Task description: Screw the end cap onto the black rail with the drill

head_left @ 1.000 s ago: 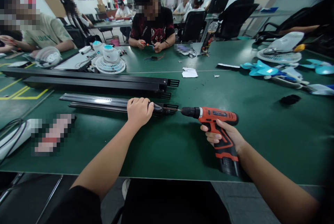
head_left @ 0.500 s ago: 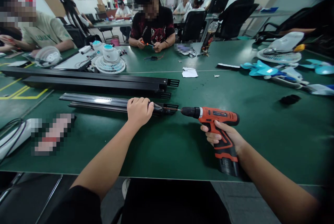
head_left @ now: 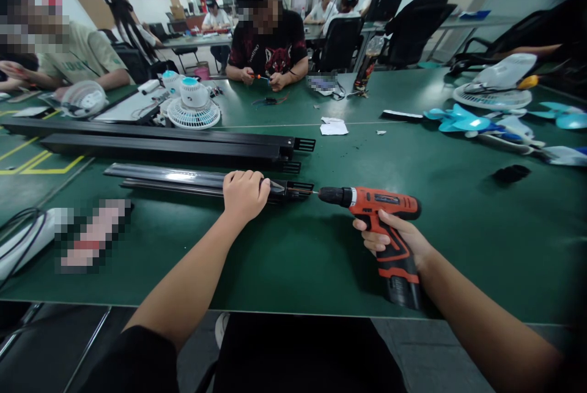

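Note:
My left hand [head_left: 245, 195] is wrapped over a long black rail-like housing [head_left: 178, 178] lying on the green table [head_left: 284, 264]. A slotted black end piece [head_left: 300, 189] sticks out of the housing just right of my fingers. My right hand [head_left: 401, 235] grips an orange and black cordless drill [head_left: 387, 202] by its handle, index finger near the trigger. The drill points left, and its bit reaches the slotted end; whether the tip touches a screw there is too small to tell.
Behind the housing lie more long black housings [head_left: 169, 147]. White fan parts [head_left: 195, 106] stand at the back left, blue fan blades [head_left: 458, 119] at the right. A paper scrap [head_left: 334, 126] lies mid-table. Across the table a person [head_left: 270, 44] holds a screwdriver.
Almost nothing differs. Both hands, the drill and the black housing keep their places; the view has shifted very slightly.

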`<state>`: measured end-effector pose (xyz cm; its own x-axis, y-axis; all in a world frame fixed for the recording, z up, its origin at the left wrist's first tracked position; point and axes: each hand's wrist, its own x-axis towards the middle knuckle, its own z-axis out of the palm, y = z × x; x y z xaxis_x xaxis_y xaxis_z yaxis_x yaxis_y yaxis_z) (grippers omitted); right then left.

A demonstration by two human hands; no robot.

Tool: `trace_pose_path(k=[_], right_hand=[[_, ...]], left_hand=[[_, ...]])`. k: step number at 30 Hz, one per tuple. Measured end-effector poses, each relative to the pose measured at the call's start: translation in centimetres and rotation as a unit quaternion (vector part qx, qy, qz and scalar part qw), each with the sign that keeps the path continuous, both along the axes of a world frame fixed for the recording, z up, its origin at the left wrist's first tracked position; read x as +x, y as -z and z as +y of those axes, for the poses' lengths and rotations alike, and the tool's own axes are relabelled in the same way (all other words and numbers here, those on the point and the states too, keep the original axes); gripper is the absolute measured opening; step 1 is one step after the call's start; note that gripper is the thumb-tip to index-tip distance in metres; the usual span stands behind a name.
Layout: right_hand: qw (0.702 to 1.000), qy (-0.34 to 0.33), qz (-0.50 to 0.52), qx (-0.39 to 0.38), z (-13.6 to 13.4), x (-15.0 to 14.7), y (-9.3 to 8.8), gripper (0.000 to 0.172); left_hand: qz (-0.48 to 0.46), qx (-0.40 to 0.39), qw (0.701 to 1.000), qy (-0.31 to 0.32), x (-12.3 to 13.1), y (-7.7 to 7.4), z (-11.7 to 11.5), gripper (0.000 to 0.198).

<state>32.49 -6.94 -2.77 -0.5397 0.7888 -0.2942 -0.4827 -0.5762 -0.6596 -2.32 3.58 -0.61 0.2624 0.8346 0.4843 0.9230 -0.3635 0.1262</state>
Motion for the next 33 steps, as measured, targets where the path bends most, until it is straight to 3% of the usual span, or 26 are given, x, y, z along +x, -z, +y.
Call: trace_pose_path(k=[12,33], right_hand=[[1.0,-0.014,0.015,-0.022,0.07,0.18,0.26,0.036],[1.0,0.017,-0.002,0.004,-0.04,-0.26,-0.23,0.033]], left_hand=[[0.001,0.003,1.0,0.003,-0.06,0.1,0.12,0.042],[-0.001,-0.003,1.0,0.006,0.05,-0.18,-0.02,0.041]])
